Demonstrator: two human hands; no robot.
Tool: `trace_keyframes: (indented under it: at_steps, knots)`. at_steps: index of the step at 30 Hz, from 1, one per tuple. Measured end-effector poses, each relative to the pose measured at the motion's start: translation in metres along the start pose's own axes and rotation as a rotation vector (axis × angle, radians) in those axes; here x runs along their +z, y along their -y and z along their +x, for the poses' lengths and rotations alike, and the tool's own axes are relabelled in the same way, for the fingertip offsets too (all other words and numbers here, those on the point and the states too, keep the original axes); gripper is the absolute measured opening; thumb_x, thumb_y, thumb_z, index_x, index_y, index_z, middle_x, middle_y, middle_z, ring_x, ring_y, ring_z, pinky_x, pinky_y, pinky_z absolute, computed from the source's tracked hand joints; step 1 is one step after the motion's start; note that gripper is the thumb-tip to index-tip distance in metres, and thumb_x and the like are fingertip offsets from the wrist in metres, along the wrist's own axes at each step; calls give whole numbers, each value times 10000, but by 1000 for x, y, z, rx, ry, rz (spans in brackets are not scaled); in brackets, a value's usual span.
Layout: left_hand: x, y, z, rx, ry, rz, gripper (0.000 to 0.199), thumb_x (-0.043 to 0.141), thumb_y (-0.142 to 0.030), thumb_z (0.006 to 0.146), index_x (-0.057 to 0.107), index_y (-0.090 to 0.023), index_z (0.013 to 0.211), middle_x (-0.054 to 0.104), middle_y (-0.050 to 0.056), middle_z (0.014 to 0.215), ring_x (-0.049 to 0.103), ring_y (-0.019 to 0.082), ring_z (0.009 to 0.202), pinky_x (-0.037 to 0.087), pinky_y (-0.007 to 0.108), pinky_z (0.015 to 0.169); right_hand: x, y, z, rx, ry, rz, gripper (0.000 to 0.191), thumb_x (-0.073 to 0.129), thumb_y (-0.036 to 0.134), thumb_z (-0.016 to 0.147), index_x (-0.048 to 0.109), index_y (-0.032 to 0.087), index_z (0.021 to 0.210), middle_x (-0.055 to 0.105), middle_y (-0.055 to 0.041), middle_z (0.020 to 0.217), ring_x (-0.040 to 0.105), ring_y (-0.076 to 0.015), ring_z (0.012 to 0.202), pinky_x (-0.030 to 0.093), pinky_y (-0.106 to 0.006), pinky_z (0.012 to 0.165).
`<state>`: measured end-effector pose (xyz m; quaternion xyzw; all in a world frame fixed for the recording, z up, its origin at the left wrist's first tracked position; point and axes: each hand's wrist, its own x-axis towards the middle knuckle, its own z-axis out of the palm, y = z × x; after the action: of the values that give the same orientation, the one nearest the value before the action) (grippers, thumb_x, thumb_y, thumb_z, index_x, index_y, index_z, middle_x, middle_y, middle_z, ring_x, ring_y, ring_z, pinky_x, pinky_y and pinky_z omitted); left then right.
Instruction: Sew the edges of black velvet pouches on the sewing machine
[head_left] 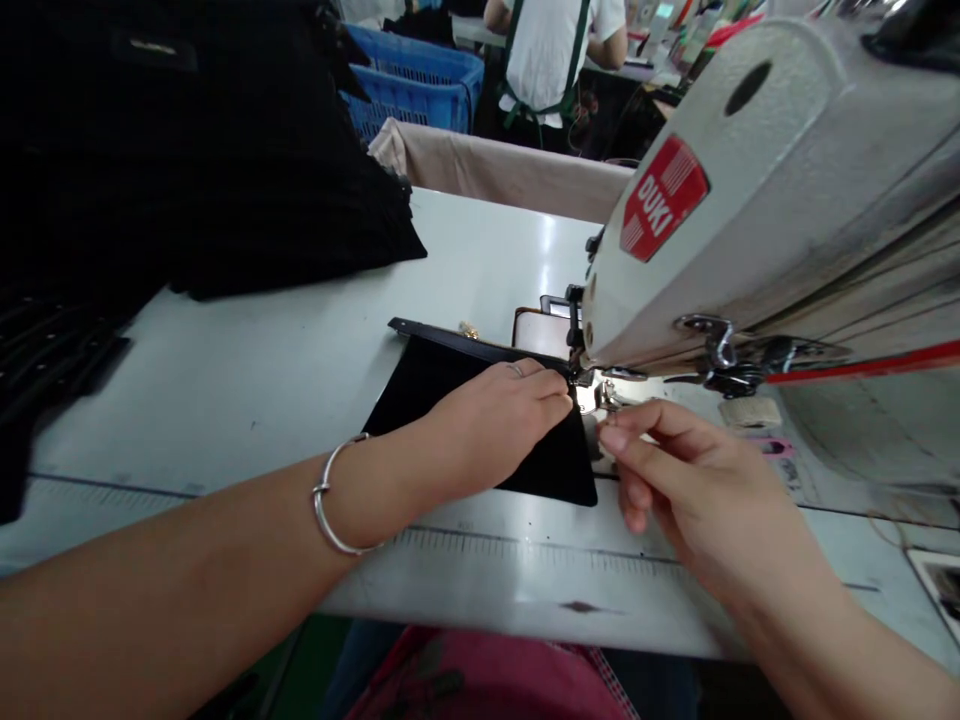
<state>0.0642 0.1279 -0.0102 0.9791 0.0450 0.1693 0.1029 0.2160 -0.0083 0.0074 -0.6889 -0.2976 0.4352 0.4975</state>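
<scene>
A black fabric piece [420, 385] lies flat on the sewing machine's white bed, with a dark binding strip [450, 338] along its far edge. My left hand [499, 415] rests on this piece, its fingers curled together and gripping the edge close to the needle area. The sewing machine [757, 180] leans in from the right, its lit presser foot area [589, 390] just beyond my left fingertips. Right of the foot, my right hand [682, 470] pinches thumb against forefinger beside a small metal attachment [609, 395]. Whatever sits in that pinch is too small to make out.
A tall pile of black fabric pieces [247, 150] covers the left of the table [285, 380]. Behind the table are a cloth-lined bin [495, 165] and a blue plastic crate [427, 80]. Another person [544, 55] works farther back. A ruler scale [495, 543] runs along the front.
</scene>
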Motion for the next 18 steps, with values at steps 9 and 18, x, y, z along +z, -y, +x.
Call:
trace_keyframes:
  at_steps: [9, 18]
  knots:
    - [-6, -23, 4, 128, -212, -69, 247, 432, -209, 1007, 612, -137, 1162, 666, 82, 1191, 559, 209, 1169, 456, 396, 1052, -7, -3, -14, -156, 29, -230, 242, 680, 422, 845, 622, 190, 811, 564, 47, 554, 548, -105, 433, 445, -223, 454]
    - [1, -17, 7, 5, -403, -258, 171, 525, -137, 955, 694, -147, 929, 719, 44, 916, 645, 147, 874, 566, 302, 835, -15, 20, -41, -554, -33, -435, 62, 631, 228, 876, 679, 243, 914, 600, -6, 759, 591, -135, 624, 496, -245, 535]
